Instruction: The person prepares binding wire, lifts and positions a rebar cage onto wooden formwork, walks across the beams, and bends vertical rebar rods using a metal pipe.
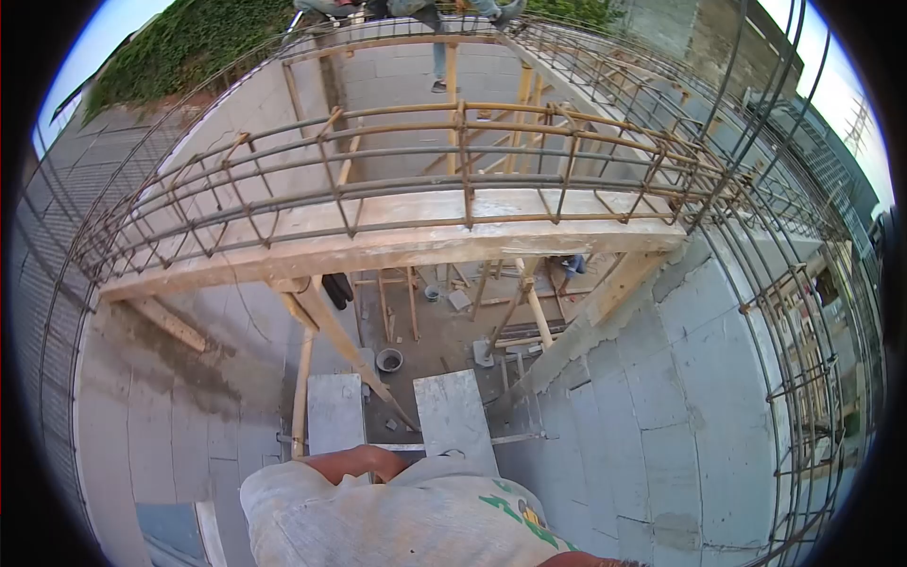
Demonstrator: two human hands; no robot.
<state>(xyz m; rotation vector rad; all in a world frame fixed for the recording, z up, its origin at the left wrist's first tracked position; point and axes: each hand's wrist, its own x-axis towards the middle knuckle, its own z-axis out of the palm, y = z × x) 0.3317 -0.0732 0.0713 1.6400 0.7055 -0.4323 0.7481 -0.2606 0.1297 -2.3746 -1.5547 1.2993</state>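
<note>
Neither of my hands shows. A bent forearm (351,462) comes out of a pale, stained shirt (378,524) with a green print at the bottom; its hand is hidden behind the cloth. Part of another arm (581,560) shows at the lower edge, its hand out of frame. Just beyond the shirt lie two pale platform boards (335,408), set side by side over a drop. Ahead, a long rusty rebar cage (466,161) spans the opening above a wooden formwork board (406,249). What either hand holds or touches cannot be seen.
Grey block walls (661,416) stand on both sides, with another rebar cage (803,378) along the right one. Timber props (340,350) rise from the floor below, near a bucket (388,360). A person (572,266) is down there; another person's leg (439,61) hangs at the far wall.
</note>
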